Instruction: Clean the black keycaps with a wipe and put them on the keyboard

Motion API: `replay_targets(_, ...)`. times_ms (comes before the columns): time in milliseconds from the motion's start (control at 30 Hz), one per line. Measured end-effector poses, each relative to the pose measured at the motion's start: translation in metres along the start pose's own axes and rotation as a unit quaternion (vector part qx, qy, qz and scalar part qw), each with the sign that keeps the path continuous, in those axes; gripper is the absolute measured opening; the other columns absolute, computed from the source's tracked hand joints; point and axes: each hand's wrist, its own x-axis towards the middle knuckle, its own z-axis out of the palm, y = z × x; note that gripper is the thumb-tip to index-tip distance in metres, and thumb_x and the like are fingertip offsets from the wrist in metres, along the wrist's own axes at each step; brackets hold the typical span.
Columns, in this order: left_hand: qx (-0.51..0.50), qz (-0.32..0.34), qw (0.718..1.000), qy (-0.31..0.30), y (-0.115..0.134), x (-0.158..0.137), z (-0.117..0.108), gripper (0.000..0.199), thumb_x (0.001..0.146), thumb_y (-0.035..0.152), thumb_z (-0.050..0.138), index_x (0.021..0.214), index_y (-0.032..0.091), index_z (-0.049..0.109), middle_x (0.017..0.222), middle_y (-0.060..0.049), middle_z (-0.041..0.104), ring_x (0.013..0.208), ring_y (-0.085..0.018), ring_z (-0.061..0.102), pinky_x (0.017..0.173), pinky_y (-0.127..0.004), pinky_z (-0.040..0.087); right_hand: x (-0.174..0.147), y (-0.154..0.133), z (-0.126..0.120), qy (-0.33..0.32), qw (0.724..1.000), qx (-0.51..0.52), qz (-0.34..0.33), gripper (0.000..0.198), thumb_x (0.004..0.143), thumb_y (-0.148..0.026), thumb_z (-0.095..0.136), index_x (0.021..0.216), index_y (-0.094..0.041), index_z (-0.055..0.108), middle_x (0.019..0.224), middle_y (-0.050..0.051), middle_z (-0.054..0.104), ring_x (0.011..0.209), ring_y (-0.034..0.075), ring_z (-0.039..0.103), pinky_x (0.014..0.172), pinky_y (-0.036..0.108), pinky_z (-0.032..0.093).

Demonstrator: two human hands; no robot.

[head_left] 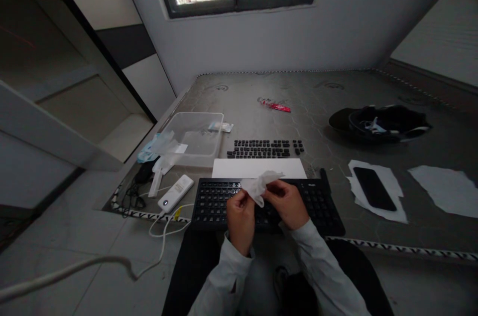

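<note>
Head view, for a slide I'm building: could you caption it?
Left hand and right hand hold a crumpled white tissue over a black keyboard, rows of loose keycaps beyond.

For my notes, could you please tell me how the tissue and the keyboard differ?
The tissue is white; the keyboard is black. The tissue is small and crumpled; the keyboard is long and rectangular. The left hand and right hand hold the tissue, while the keyboard lies below.
</note>
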Motion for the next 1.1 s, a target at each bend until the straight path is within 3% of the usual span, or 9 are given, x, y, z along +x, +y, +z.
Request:
replay_targets(133,0.013,-0.002,1.000,-0.010,0.002,-0.002,0.005,0.021,0.075,0.028,0.061,0.085,0.013,0.072,0.076,-0.004,0.071,0.070,-0.018,0.062,0.065,-0.025,0.047,0.002,0.001,-0.006,0.018,0.999,-0.028,-0.018,0.022,0.070,-0.035,0.064,0.078,-0.015,0.071,0.074,0.005,0.070,0.070,0.020,0.063,0.066,0.028,0.049)
replay_targets(300,-0.012,-0.002,1.000,-0.022,0.002,0.000,0.006,0.020,0.070,0.027,0.066,0.084,0.014,0.072,0.082,-0.006,0.072,0.079,-0.021,0.064,0.075,-0.030,0.049,0.002,0.005,-0.004,0.047,0.996,-0.066,-0.033,0.025,0.075,-0.036,0.058,0.079,-0.016,0.071,0.067,0.002,0.068,0.065,0.018,0.060,0.060,0.026,0.046)
replay_targets(500,-0.011,-0.003,1.000,-0.012,-0.005,0.007,0.002,0.021,0.064,0.022,0.070,0.083,0.014,0.070,0.082,-0.006,0.072,0.078,-0.021,0.065,0.074,-0.030,0.050,0.002,0.006,0.003,0.124,0.991,-0.043,0.009,0.026,0.063,-0.040,0.069,0.066,-0.014,0.067,0.063,0.004,0.067,0.058,0.017,0.059,0.055,0.026,0.046)
replay_targets(633,0.000,0.013,1.000,-0.008,-0.007,0.009,-0.001,0.022,0.065,0.020,0.068,0.087,0.015,0.070,0.087,-0.007,0.072,0.080,-0.021,0.065,0.076,-0.029,0.050,0.002,0.003,0.005,0.091,0.996,-0.020,0.007,0.027,0.066,-0.040,0.067,0.073,-0.014,0.069,0.066,0.005,0.068,0.060,0.018,0.060,0.056,0.026,0.048)
replay_targets(867,0.075,0.030,0.997,-0.002,-0.003,0.012,-0.010,0.013,0.069,0.022,0.064,0.076,0.016,0.072,0.081,-0.006,0.072,0.079,-0.022,0.065,0.075,-0.030,0.048,0.005,0.015,0.000,0.029,0.998,-0.042,-0.037,0.018,0.073,-0.030,0.061,0.081,-0.017,0.070,0.076,0.005,0.069,0.074,0.021,0.062,0.070,0.032,0.049)
replay_targets(1000,0.044,-0.019,0.999,0.002,-0.005,0.015,-0.012,0.014,0.066,0.024,0.065,0.073,0.013,0.071,0.068,-0.005,0.070,0.065,-0.018,0.061,0.063,-0.026,0.046,0.006,0.009,-0.002,-0.004,0.995,-0.048,-0.090,0.014,0.072,-0.028,0.063,0.080,-0.019,0.071,0.079,0.005,0.067,0.077,0.020,0.061,0.072,0.031,0.048)
replay_targets(1100,-0.046,-0.091,0.995,-0.016,-0.010,0.014,-0.010,0.015,0.066,0.025,0.065,0.071,0.011,0.070,0.061,-0.003,0.067,0.055,-0.013,0.055,0.055,-0.023,0.041,0.005,-0.001,-0.002,-0.007,0.989,-0.069,-0.127,0.010,0.068,-0.026,0.068,0.075,-0.020,0.072,0.078,0.004,0.065,0.076,0.018,0.059,0.071,0.029,0.047)
